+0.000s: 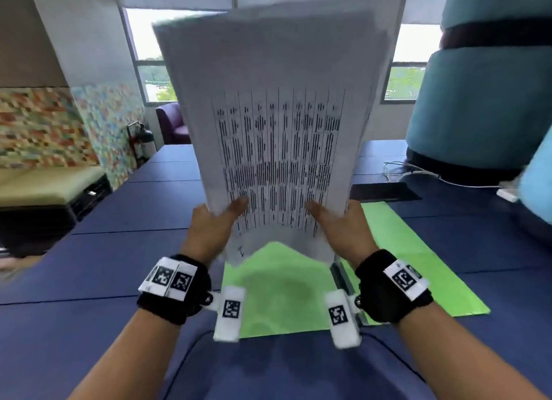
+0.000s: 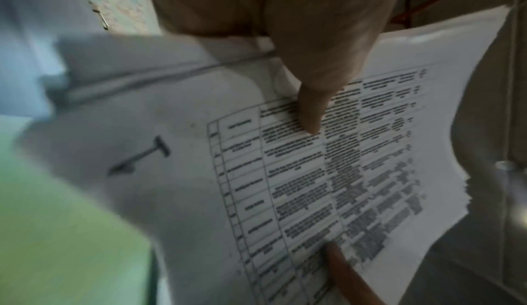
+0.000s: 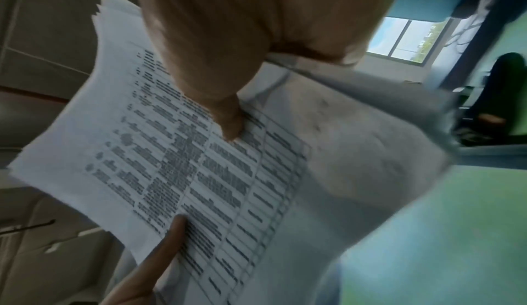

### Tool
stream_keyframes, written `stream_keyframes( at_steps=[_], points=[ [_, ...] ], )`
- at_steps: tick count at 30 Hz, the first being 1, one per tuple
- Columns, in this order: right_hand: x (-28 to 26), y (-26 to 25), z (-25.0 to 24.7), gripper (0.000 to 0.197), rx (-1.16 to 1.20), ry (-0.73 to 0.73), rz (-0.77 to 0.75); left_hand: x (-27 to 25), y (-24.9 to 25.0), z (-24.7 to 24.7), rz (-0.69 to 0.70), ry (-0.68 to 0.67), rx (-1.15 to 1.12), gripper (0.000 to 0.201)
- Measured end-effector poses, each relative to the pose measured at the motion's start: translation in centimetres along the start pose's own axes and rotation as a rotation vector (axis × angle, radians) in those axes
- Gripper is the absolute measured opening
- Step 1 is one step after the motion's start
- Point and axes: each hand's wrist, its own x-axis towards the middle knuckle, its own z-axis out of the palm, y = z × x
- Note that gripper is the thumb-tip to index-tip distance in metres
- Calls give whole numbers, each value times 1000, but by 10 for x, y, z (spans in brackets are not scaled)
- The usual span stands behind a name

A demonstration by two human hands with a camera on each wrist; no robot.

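Writing: the thick stack of white printed paper sheets (image 1: pixel 268 100) carries a ruled table with many narrow columns of black type. Blur leaves no word readable in any view.
Pen mark: near the stack's lower left corner, outside the table, sits a dark hand-drawn stroke (image 2: pixel 139 156) (it looks like a 1 or a capital I, I cannot tell which).
Tags: the black fabric wrist bands (image 1: pixel 173 289) bear white plates with black square code patterns, and no letters show on them.
Where the sheets are: raised in the air in front of the person, nearly upright, printed face towards the head camera. They hang above the bright green flat mat (image 1: pixel 418 265) on the dark blue tabletop (image 1: pixel 89 265), without touching it.
Left hand (image 1: pixel 212 229): grips the stack's lower left edge, with its thumb (image 2: pixel 310 116) pressed flat on the printed table and its fingers hidden behind the paper.
Right hand (image 1: pixel 343 229): grips the lower right edge the same way, with its thumb (image 3: pixel 231 127) on the print.
Between the hands: the bottom edge arches upward.
Forearms: both bare, reaching forward side by side, wrists level.
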Motion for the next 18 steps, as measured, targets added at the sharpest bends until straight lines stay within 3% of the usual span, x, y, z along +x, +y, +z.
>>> stream_keyframes(
  at_steps=[2, 5, 7, 10, 15, 17, 18],
  points=[
    [-13, 14, -1, 3, -34, -75, 72, -9, -22, -9, -52, -27, 93, 41],
    [-14, 10, -9, 12, -94, -145, 97, -15, -32, -11, 3, -70, 149, 17],
    [-3, -6, -16, 12, -90, -114, 72, -13, -19, -11, 24, -85, 117, 6],
    [7, -43, -20, 15, -71, -59, -6, -4, 11, -4, 95, -43, 101, 33],
    [14, -91, -10, 16, -41, 21, -120, 9, 54, 10, 219, -68, -48, 12],
    [19, -100, -9, 43, -71, 22, -90, 15, 63, 8, 210, -83, -80, 11],
    [21, -102, -11, 46, -74, 19, -75, 18, 64, 3, 200, -84, -92, 19]
  ],
)
